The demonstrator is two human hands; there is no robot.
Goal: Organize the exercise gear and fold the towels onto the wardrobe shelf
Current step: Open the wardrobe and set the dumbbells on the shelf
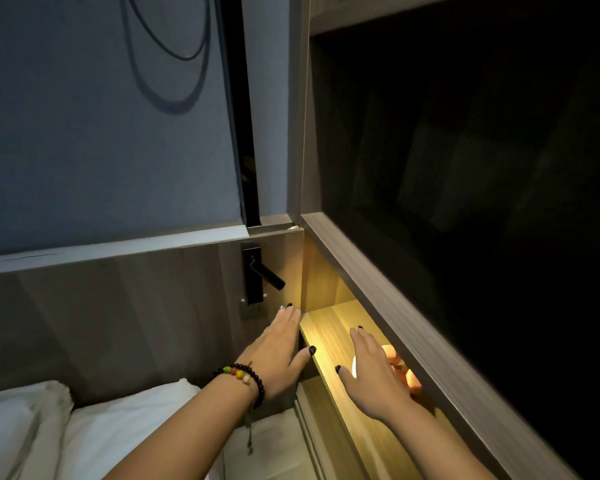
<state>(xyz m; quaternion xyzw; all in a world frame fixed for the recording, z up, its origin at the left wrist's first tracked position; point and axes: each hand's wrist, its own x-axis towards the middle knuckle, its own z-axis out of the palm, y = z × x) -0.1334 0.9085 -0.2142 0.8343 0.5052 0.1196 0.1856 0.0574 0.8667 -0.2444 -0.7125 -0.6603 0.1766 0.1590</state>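
Neither grip holds anything: the left hand (278, 355), beaded bracelet (243, 377) at its wrist, lies flat-fingered against the wood-grain headboard (118, 317); the right hand (374, 372) spreads relaxed over the lit wooden shelf (326, 327), above small orange-pink lumps (400, 367), blurred. White pillows (84, 424) lie below.

We cannot identify the glowing orange object (394, 367), half hidden behind the right hand (374, 372); wardrobe interior (482, 150) too dark.

Low gap under wardrobe ledge (395, 306)
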